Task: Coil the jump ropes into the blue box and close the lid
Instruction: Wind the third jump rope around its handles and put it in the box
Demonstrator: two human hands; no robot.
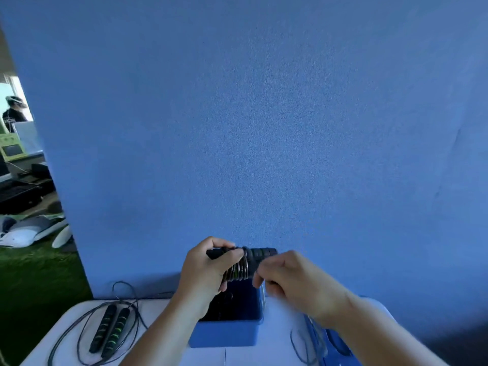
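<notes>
Two hands meet just above the blue box (227, 332) on the desk (163, 307), the left hand (208, 270) gripping the coiled jump rope (261, 255) by its handles, the right hand (293, 276) pinching its cord.

I recorded a blue backdrop panel (264, 114) that stood upright behind the white table (274, 328) and filled most of the view. Its left edge ran diagonally down toward the table's far left corner. Left of that edge, green turf (34, 281) covered the floor. White moulded items (29, 231) lay in a heap at the turf's far side. Beyond them I noted dark flat cases (18, 191) and 1 green-framed screen (13, 149). 1 person (14, 112) wearing a head-mounted device stood in the far background.
</notes>
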